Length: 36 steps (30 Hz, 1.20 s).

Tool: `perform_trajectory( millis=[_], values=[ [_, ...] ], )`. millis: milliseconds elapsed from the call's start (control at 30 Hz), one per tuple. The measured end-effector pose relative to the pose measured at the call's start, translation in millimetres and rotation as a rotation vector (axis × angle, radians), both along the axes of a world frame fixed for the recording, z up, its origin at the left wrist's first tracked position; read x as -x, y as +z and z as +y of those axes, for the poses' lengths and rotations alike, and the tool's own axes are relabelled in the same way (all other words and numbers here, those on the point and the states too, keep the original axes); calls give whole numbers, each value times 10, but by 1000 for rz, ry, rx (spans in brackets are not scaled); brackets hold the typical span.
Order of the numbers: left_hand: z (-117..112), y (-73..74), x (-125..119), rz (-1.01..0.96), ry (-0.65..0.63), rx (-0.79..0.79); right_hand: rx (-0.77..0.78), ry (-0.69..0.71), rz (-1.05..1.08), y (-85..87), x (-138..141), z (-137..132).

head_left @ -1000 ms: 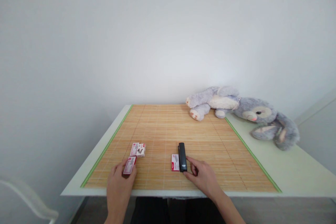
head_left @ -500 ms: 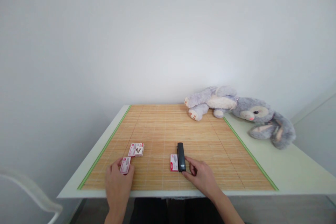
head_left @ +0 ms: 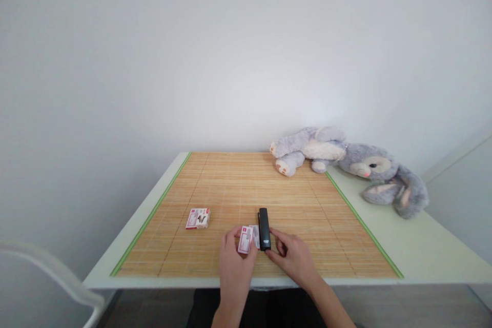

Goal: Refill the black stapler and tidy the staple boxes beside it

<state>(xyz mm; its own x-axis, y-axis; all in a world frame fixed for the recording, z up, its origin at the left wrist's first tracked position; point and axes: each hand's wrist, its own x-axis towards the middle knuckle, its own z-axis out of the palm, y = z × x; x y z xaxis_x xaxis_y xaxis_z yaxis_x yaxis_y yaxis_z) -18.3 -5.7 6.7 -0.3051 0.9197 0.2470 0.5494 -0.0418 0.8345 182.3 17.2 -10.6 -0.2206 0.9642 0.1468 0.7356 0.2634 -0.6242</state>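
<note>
My left hand (head_left: 237, 260) grips a small white and red staple box (head_left: 246, 239) between thumb and fingers, just left of the stapler. Behind that box, a second small box (head_left: 256, 236) lies flat against the stapler's left side, now mostly covered. The black stapler (head_left: 264, 228) rests lengthwise on the mat, its near end toward me. With thumb at the near end and fingertips along the right side, my right hand (head_left: 294, 255) holds the stapler. A larger staple box (head_left: 198, 218), with a staple picture on it, lies farther left.
A bamboo mat (head_left: 238, 184) with green edges covers most of the white table (head_left: 418, 246). A grey plush rabbit (head_left: 326, 151) lies along the back right, partly on the mat. At the lower left a white curved bar (head_left: 49, 266) shows beside the table.
My left hand has carried the small staple box rightward, from beside the larger box to beside the stapler, over the flat box. My right hand stays at the stapler.
</note>
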Motion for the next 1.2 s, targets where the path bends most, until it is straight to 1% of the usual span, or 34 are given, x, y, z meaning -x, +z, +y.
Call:
perform_trajectory(
  millis=[100, 200, 300, 400, 500, 733, 1033, 1200],
  values=[
    [52, -45, -106, -82, -23, 41, 3, 6, 3, -2, -1, 5],
    [90, -69, -73, -152, -42, 78, 7, 2, 0, 14, -1, 5],
    [123, -94, 4, -182, -61, 95, 9, 5, 9, 36, 4, 0],
    [167, -125, 55, -181, -95, 117, 12, 10, 19, 45, 8, -3],
    [212, -140, 56, -168, -129, 127, 8, 10, 19, 39, 8, -3],
    [241, -100, -11, -72, -193, 124, 12, 27, 37, 49, 9, -2],
    [134, -106, -113, -44, -143, 130, 32, 8, 26, 93, 26, -28],
    [135, -90, -148, -48, -131, 125, 30, -4, 5, 118, 31, -38]
  ],
)
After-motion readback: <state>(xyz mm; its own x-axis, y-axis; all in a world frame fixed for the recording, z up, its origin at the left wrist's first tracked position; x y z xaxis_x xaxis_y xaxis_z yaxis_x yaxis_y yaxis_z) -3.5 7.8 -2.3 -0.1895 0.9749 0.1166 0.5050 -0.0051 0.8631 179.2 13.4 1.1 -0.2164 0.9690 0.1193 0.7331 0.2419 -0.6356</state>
